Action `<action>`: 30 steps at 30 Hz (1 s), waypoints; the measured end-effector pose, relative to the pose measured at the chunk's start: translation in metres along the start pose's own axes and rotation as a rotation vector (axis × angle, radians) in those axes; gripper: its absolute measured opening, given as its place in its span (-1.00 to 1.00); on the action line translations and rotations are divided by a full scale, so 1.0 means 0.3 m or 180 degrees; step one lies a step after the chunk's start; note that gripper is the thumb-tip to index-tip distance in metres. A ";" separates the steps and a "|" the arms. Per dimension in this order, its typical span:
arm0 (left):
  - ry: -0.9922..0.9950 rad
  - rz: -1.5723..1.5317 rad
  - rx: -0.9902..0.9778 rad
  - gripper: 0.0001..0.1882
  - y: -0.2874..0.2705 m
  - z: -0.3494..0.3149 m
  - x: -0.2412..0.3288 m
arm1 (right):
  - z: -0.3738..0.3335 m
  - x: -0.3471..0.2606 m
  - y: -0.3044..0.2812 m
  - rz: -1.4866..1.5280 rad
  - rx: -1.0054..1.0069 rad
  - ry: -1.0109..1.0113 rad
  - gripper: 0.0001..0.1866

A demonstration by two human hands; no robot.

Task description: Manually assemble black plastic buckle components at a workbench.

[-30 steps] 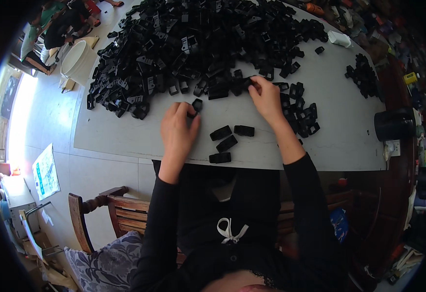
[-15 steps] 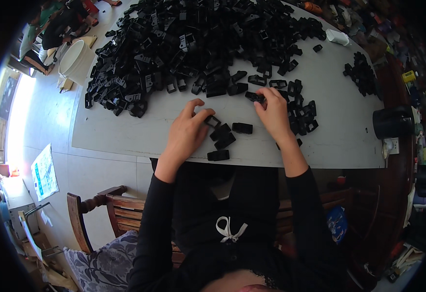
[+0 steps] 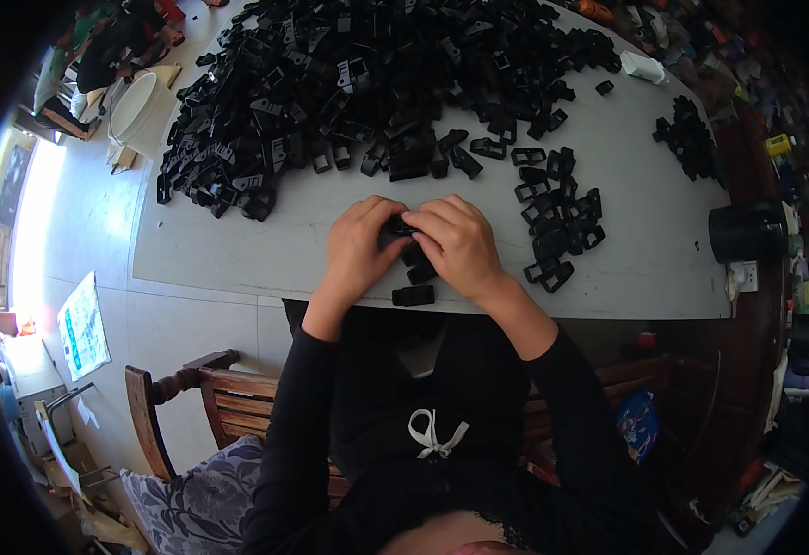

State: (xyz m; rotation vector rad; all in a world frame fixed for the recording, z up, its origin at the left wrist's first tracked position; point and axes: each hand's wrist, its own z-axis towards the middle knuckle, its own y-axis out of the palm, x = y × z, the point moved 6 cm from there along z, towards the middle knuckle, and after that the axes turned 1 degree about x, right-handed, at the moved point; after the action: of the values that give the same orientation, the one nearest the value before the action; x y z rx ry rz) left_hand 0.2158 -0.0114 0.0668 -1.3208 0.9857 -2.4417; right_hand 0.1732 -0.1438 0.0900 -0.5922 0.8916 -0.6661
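Both hands are brought together at the near edge of the counter [image 3: 238, 264], and a small black plastic clip [image 3: 395, 228] is held between them. That clip is pinched by the grip of the left hand [image 3: 360, 248], whose fingers are curled narrowly around its left end. The same clip is covered from the right by the grip of the right hand [image 3: 458, 242], with the fingertips [image 3: 423, 231] folded down over it, so most of the piece is hidden and its exact shape cannot be told.

Just below the two grips, two more black clips [image 3: 420, 270] are seen partly under the right palm, and a single flat clip [image 3: 413, 296] lies at the counter's near edge, a little apart from them. To the right of the right grip, a loose cluster of open black frames [image 3: 557, 222] is spread on the counter. Beyond both grips, a large heap of black plastic parts [image 3: 367, 83] covers the far half of the counter. Well to the right, a smaller pile of black parts [image 3: 689, 139] is set apart, and a black cylinder [image 3: 745, 231] stands near the right edge. Below the counter, a wooden chair [image 3: 201, 398] is seen at the left of the person's black sleeves.
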 end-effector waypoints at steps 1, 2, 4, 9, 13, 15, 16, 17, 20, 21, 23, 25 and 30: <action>0.0038 0.0036 0.0001 -0.64 0.002 -0.001 0.000 | -0.002 -0.004 0.001 -0.0009 -0.0003 0.0007 -0.68; 0.0037 0.0034 0.0001 -0.64 0.000 -0.003 -0.001 | -0.002 -0.021 0.001 -0.0353 0.0004 -0.0133 -0.70; -0.0008 0.0060 0.0000 -0.65 -0.003 -0.006 -0.005 | -0.019 -0.048 0.006 -0.0698 0.0008 -0.0273 -0.71; -0.0179 -0.0115 0.0043 -0.67 0.005 -0.003 -0.011 | -0.088 -0.075 0.023 -0.0777 -0.0435 -0.0287 -0.52; -0.0100 -0.0083 0.0011 -0.67 0.008 -0.008 -0.013 | -0.101 -0.051 0.040 -0.0635 -0.0532 -0.0228 -0.48; -0.0076 -0.0043 -0.0003 -0.66 -0.001 -0.016 -0.015 | -0.095 -0.052 0.038 -0.0482 -0.0528 -0.0182 -0.56; -0.0065 -0.0023 -0.0045 -0.66 -0.009 -0.019 -0.013 | -0.087 -0.047 0.026 -0.0477 -0.0510 -0.0218 -0.56; -0.0050 -0.0001 -0.0023 -0.66 -0.026 -0.028 -0.014 | -0.076 -0.021 0.022 -0.0126 -0.0686 -0.0107 -0.61; 0.0073 -0.0185 -0.0305 -0.69 -0.037 -0.044 -0.004 | 0.001 0.081 -0.077 0.0247 -0.0103 0.0134 -0.76; 0.0195 -0.0351 -0.0355 -0.72 -0.056 -0.050 0.004 | 0.040 0.126 -0.111 0.0216 0.0242 0.0259 -0.78; 0.0306 -0.0479 -0.0394 -0.76 -0.089 -0.056 0.022 | 0.125 0.206 -0.145 -0.0321 0.0436 0.0603 -0.79; -0.0264 -0.0969 -0.0442 -0.81 -0.070 -0.029 0.017 | 0.181 0.304 -0.126 -0.0492 0.0380 0.0487 -0.78; -0.0136 -0.0661 -0.0335 -0.82 -0.021 0.046 0.065 | 0.252 0.344 -0.072 -0.0981 -0.0270 0.0366 -0.76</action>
State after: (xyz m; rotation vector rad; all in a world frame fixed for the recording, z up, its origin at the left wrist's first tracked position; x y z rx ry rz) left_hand 0.2165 -0.0218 0.0891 -1.5764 1.0262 -2.5282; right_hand 0.2786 -0.2194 0.0913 -0.7826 0.9481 -0.9510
